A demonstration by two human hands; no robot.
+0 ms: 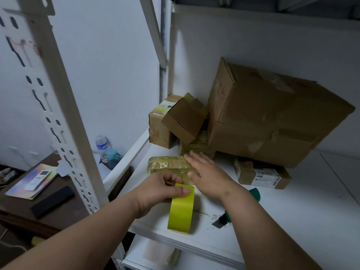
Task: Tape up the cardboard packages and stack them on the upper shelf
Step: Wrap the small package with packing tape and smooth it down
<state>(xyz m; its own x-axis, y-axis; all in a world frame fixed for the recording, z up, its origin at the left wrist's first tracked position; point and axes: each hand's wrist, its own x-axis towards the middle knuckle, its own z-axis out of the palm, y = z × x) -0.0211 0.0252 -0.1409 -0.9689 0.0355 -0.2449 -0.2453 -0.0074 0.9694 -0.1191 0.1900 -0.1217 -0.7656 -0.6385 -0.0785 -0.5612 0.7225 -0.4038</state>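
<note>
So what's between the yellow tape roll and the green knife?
Only bare white shelf, with a few small scraps on it, separates the tape roll from the knife, as the head view shows.

We see a bright yellow-green roll of tape [181, 209] on a white shelf [282, 221]. At twelve o'clock from it lies a package [167, 164] wrapped in glossy yellowish tape, with plain brown boxes [272, 114] at one o'clock. At nine o'clock, a dark brown desk [64, 209] carries a black case [52, 201], a pastel rainbow card [31, 182] and a teal-capped bottle [113, 157].
</note>
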